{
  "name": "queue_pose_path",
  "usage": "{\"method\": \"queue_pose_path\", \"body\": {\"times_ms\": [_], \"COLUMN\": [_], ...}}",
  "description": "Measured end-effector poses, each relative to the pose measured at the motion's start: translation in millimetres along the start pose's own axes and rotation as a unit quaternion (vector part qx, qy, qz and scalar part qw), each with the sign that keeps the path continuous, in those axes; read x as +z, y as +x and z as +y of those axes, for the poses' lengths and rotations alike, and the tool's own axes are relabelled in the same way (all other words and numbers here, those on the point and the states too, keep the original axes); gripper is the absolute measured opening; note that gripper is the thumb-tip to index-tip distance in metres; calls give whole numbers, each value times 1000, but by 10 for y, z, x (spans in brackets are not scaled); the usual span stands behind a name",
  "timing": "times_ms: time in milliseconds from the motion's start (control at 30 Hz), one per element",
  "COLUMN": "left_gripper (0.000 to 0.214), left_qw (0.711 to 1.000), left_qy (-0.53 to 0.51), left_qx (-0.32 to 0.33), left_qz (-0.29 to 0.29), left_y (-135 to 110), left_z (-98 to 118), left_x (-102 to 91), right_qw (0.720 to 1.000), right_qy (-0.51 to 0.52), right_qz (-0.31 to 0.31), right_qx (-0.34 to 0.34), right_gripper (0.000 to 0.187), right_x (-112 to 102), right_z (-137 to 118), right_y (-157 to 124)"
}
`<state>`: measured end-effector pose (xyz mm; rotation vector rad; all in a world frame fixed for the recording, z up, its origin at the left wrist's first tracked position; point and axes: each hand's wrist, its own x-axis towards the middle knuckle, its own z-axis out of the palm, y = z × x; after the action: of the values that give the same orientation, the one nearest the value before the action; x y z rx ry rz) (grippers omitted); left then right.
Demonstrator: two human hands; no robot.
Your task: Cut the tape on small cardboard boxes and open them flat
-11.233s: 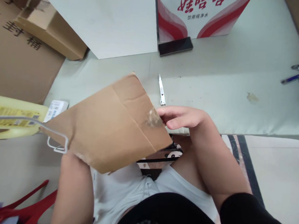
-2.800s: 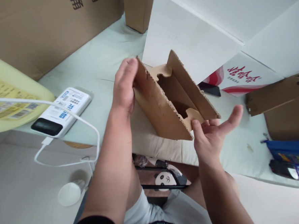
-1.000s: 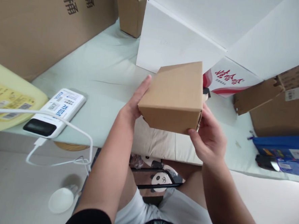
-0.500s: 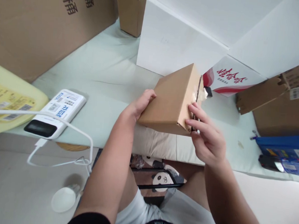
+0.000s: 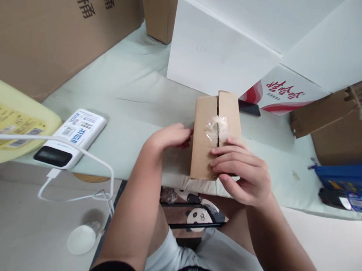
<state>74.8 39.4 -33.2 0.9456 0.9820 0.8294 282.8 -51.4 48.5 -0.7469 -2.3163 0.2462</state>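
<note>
A small brown cardboard box [image 5: 202, 161] stands at the table's front edge with its flapped side facing up. Its two flaps meet along a dark seam, and crumpled clear tape [image 5: 216, 128] crosses the seam near the middle. My right hand [image 5: 244, 170] grips the near right part of the box, fingers lying over the flaps and thumb at the near edge. Against the box's left side, my left hand [image 5: 175, 136] is closed with bent fingers; the fingertips are partly hidden.
Behind the box stands a large white carton [image 5: 216, 52], with a dark flat object [image 5: 250, 108] by its base. A white power bank [image 5: 72, 137] with a cable and a yellow jug [image 5: 12, 129] are on the left. A blue pouch [image 5: 344, 178] lies at the right.
The box has turned and settled lower, so its taped flaps now face up towards me. My left hand has come round to its left side; my right hand's fingers have shifted onto the flaps.
</note>
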Motion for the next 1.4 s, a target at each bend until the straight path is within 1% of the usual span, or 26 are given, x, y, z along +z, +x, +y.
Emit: {"method": "queue_pose_path", "body": {"times_ms": [33, 67, 100, 133, 167, 200, 233, 267, 300, 333, 367, 467, 500, 567, 600, 733, 800, 867, 933, 1033, 1167, 1267, 1400], "left_gripper": [14, 14, 18, 27, 37, 46, 52, 56, 55, 51, 44, 14, 8, 15, 19, 23, 27, 27, 22, 12, 15, 19, 27], "left_qw": [999, 994, 982, 958, 935, 918, 904, 892, 881, 873, 866, 855, 854, 857, 865, 909, 922, 934, 945, 955, 960, 964, 963], "left_qy": [37, 86, 149, 216, 257, 285, 305, 322, 341, 359, 375, 388, 381, 354, 332, 206, 144, 88, 40, 2, -22, -21, -26], "left_qx": [8, 31, 74, 133, 193, 245, 285, 312, 325, 330, 330, 340, 351, 369, 370, 333, 322, 317, 307, 283, 265, 254, 258], "left_qz": [21, 51, 91, 132, 146, 129, 97, 61, 35, 23, 22, 44, 47, 56, 67, 144, 158, 137, 108, 91, 85, 76, 69], "left_y": [-36, -78, -123, -169, -211, -245, -270, -282, -283, -275, -260, -211, -203, -201, -205, -216, -215, -218, -224, -228, -215, -208, -208], "left_z": [51, 108, 168, 227, 280, 323, 353, 369, 372, 366, 355, 333, 336, 358, 372, 414, 421, 426, 430, 423, 394, 382, 385], "left_x": [-14, -17, -7, 19, 60, 113, 175, 241, 307, 368, 420, 521, 537, 552, 554, 531, 500, 461, 425, 387, 370, 367, 358], "right_qw": [1000, 1000, 999, 999, 998, 998, 998, 998, 998, 998, 998, 997, 997, 997, 997, 996, 995, 995, 995, 995, 995, 995, 994], "right_qy": [4, 4, 3, 2, 1, 1, 1, 2, 5, 10, 16, 34, 38, 45, 48, 54, 55, 56, 54, 48, 45, 47, 48], "right_qz": [4, 11, 20, 29, 36, 39, 41, 39, 36, 31, 27, 23, 22, 19, 19, 35, 45, 51, 52, 50, 53, 57, 58], "right_qx": [8, 18, 27, 36, 44, 49, 53, 56, 58, 59, 59, 61, 62, 57, 53, 56, 65, 68, 69, 72, 69, 72, 80], "right_gripper": [8, 8, 9, 10, 10, 11, 11, 11, 10, 10, 10, 12, 12, 12, 12, 12, 13, 14, 14, 15, 15, 15, 16], "right_x": [0, 3, 9, 15, 21, 27, 31, 34, 36, 37, 39, 43, 44, 47, 48, 64, 73, 78, 78, 71, 68, 76, 87], "right_z": [1, 4, 7, 9, 10, 9, 5, 0, -6, -14, -21, -45, -53, -67, -72, -71, -61, -53, -51, -55, -60, -58, -52], "right_y": [-20, -43, -68, -90, -109, -124, -134, -140, -144, -147, -149, -165, -173, -193, -204, -251, -272, -286, -289, -272, -245, -247, -268]}}
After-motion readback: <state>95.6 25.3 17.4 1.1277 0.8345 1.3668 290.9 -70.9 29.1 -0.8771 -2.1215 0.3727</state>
